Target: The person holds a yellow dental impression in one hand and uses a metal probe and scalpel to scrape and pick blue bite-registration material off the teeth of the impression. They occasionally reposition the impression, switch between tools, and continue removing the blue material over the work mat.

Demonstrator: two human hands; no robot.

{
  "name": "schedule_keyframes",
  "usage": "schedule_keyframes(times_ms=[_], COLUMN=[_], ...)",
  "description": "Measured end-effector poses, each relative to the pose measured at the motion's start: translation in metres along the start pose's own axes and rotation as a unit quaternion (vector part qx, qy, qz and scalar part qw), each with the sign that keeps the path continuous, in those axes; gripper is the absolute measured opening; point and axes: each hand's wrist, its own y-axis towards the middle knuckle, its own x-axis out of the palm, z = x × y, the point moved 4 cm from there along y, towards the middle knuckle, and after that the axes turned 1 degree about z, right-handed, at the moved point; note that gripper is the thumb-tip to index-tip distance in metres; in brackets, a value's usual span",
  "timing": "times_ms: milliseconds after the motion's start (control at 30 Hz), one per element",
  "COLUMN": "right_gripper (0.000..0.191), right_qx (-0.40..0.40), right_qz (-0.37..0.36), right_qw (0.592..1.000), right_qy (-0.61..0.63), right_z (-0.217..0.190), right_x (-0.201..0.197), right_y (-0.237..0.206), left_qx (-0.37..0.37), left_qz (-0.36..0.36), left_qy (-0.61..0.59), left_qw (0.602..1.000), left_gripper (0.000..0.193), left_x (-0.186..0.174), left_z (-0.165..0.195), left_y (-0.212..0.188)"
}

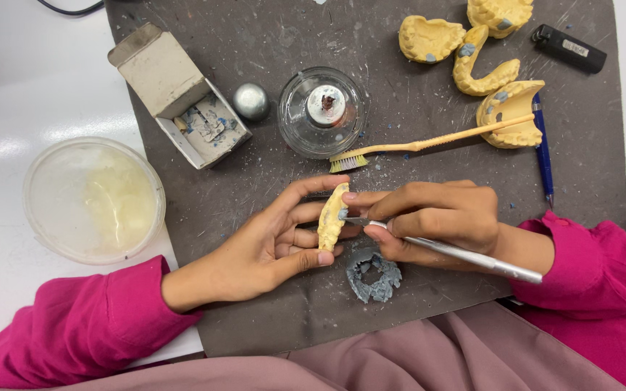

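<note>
a dark grey scratched work mat [269,43] covers most of a white table [23,87], its edges ending at the left and right and, at the bottom, over a mauve lap. near the middle, the left hand [269,242], in a bright pink sleeve, is clamped on a yellow plaster dental cast [332,216], held upright on edge between thumb below and fingers above. the right hand [436,217] is closed around a slim silver metal carving tool [465,257], whose tip touches a small blue-grey patch on the cast; the tip itself is too small to make out. just below the hands lies a ragged ring of blue-grey wax [374,276]. on the table left of the mat sits a round clear plastic tub [92,199] with pale yellowish contents, hard to identify. above the hands stand a glass spirit lamp [322,110], an open grey cardboard box of wax scraps [179,98] and a small silver metal cap [251,101]. a yellow toothbrush [414,146] lies across the mat, reaching a group of four more yellow casts [483,69], one cut off at the top edge. a blue pen [543,152] and a black lighter [568,48] lie at the right. open mat remains between the lamp and the hands
</note>
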Motion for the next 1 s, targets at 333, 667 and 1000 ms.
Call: schedule_keyframes(times_ms=[333, 667, 1000], right_gripper=[0.018, 0.050, 0.017], right_qx=[0.145, -0.007, 0.067], right_qz=[0.108, -0.055, -0.021], right_qw=[0.969, 0.968, 0.947], right_qy=[0.167, -0.243, -0.314], right_z=[0.013, 0.002, 0.008], right_x=[-0.009, -0.001, -0.036], right_y=[0.000, 0.005, 0.021], left_qx=[0.005, 0.019, 0.080], left_qz=[-0.047, -0.052, 0.040], left_qy=[-0.024, -0.019, 0.168], left_qw=[0.999, 0.998, 0.982], left_gripper=[0.066, 0.066, 0.056], left_x=[-0.006, -0.010, -0.005], left_z=[0.000, -0.005, 0.015], left_y=[0.000, 0.002, -0.012])
